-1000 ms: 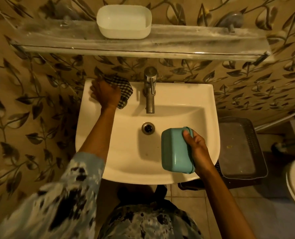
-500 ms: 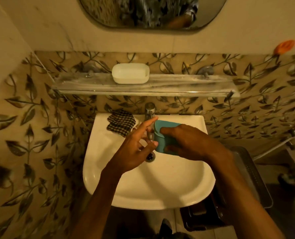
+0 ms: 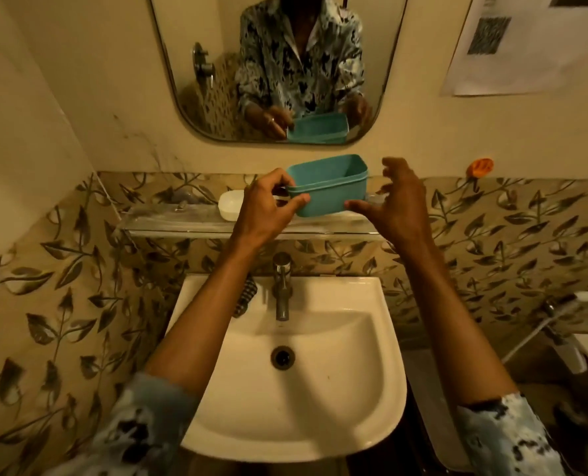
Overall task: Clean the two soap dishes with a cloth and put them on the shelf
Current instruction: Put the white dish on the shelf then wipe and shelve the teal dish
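Hands (image 3: pixel 327 207) around teal soap dish (image 3: pixel 330 187)

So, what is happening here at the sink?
A person is putting a teal soap dish on the shelf above the sink. The left hand pinches its left end; the right hand is open, thumb touching its lower right corner. A white soap dish already sits on the shelf. The checked cloth lies on the sink rim.
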The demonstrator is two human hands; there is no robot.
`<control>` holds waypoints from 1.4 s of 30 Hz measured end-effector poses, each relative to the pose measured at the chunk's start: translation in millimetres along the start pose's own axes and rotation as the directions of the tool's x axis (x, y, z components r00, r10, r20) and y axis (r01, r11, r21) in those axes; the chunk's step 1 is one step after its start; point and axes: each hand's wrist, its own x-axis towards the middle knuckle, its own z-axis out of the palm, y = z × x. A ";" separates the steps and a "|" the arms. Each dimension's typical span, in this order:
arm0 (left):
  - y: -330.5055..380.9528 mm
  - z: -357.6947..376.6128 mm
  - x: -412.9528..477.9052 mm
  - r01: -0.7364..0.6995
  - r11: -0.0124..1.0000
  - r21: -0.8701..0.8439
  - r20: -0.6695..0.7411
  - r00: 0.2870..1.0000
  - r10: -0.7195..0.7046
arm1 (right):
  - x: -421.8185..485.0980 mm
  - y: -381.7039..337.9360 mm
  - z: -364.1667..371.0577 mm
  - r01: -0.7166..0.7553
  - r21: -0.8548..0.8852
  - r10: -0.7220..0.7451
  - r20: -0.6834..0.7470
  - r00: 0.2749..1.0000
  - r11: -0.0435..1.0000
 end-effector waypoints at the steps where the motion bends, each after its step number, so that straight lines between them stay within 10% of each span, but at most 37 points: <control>1: -2.8 2.5 7.7 -0.003 0.999 0.039 0.003 1.000 0.003 | 4.7 5.9 4.6 -0.079 0.086 0.078 0.013 0.997 0.993; 7: -26.3 21.8 31.8 0.071 0.992 0.104 0.023 0.997 -0.074 | 21.1 34.1 46.1 -0.261 0.324 0.249 0.079 0.965 0.909; 28: -29.0 47.3 12.5 0.239 0.964 0.115 -0.028 0.971 -0.237 | 9.5 54.9 69.7 -0.225 0.146 0.226 0.009 0.974 0.963; 34: -42.5 40.2 -57.2 0.052 0.946 0.320 -0.444 0.890 0.101 | -63.5 36.4 101.3 0.063 0.100 -0.034 -0.272 0.962 0.993; 42: -133.2 36.5 -163.0 0.371 0.836 0.405 -0.355 0.906 -0.230 | -165.8 32.2 181.3 0.209 0.056 -0.215 0.143 0.966 0.976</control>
